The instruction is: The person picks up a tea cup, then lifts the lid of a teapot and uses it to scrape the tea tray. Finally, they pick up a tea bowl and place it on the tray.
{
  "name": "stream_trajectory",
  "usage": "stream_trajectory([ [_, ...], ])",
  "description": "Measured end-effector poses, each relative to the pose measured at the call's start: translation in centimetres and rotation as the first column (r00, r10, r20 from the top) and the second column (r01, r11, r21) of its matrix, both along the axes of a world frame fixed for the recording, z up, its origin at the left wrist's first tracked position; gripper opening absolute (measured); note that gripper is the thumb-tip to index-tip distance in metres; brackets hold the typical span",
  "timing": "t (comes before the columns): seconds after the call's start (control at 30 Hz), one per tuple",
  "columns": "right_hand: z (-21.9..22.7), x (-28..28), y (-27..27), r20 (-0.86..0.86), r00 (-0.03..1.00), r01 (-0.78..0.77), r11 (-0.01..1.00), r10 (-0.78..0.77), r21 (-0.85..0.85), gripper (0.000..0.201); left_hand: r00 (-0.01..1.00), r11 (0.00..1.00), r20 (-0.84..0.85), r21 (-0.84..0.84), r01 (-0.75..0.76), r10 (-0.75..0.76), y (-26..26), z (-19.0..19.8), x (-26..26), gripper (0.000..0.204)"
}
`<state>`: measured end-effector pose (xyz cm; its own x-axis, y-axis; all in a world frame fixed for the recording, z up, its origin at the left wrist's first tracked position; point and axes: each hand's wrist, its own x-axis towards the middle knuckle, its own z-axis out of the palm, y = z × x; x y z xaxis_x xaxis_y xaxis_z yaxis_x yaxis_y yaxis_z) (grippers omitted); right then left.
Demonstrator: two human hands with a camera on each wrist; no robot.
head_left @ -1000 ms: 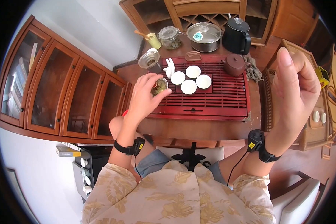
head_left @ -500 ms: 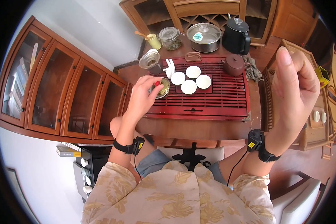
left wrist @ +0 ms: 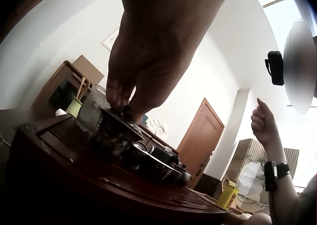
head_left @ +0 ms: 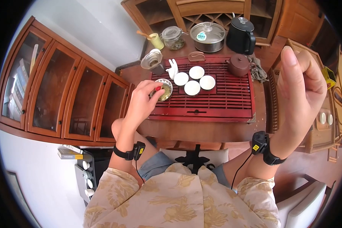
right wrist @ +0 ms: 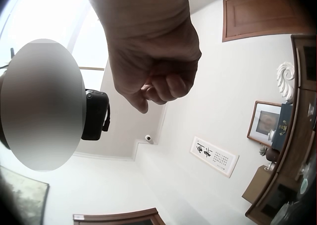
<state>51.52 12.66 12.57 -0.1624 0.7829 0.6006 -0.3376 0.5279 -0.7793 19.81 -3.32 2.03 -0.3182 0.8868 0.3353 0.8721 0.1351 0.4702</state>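
With fingertips and thumb, the left hand (head_left: pixel 142 98) pinches a small red knob (head_left: pixel 158 88) over a bowl (head_left: pixel 167 81) with a patterned white rim and greenish contents, at the left side of the red slatted tray (head_left: pixel 224 111). In the left wrist view that hand (left wrist: pixel 148 61) reaches down to the top of the dark-looking patterned bowl (left wrist: pixel 114 136). The right hand (head_left: pixel 304 83) is raised well away from the tray, fingers curled and thumb up, holding nothing; the right wrist view shows the same curled hand (right wrist: pixel 156 66).
Several white cups (head_left: pixel 192 88) and a white rabbit-like figure (head_left: pixel 172 70) stand on the tray, with a brown teapot (head_left: pixel 238 65) at its right. Behind are a strainer (head_left: pixel 152 60), a glass jar (head_left: pixel 173 38), a lidded pot (head_left: pixel 208 37) and a black kettle (head_left: pixel 241 36).
The left hand has drawn back slightly from the bowl's right side, its fingers now closer together around the red knob, and more of the rim shows. The right hand has hardly moved.
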Motion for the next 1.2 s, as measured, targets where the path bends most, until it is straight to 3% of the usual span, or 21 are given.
stream_trajectory([
  [0.07, -0.2, 0.1, 0.2, 0.015, 1.0, -0.007, 1.0, 0.007, -0.014, 0.036, 0.999, 1.0, 0.025, 0.013, 0.02, -0.021, 0.6, -0.1, 0.2, 0.022],
  [0.27, -0.1, 0.2, 0.2, 0.014, 1.0, -0.01, 1.0, 0.009, 0.017, 0.037, 0.993, 0.992, -0.117, 0.126, -0.009, 0.024, 1.8, -1.6, -1.5, 0.022],
  [0.47, 0.1, 0.0, 0.1, 0.003, 1.0, -0.015, 1.0, 0.015, 0.0, 0.037, 0.998, 0.998, -0.039, -0.036, -0.047, 0.046, 0.1, 0.4, -0.5, 0.023],
  [0.67, -0.2, 0.3, 0.4, 0.061, 0.998, -0.007, 1.0, 0.005, 0.029, 0.037, 1.0, 0.996, -0.004, 0.087, -0.023, 0.023, 1.0, -0.9, -0.4, 0.022],
  [1.2, -0.1, -0.2, 0.0, 0.037, 0.999, 0.023, 1.0, -0.023, 0.007, 0.039, 1.0, 0.999, -0.002, 0.028, -0.028, 0.028, 0.8, -0.6, -0.4, 0.022],
])
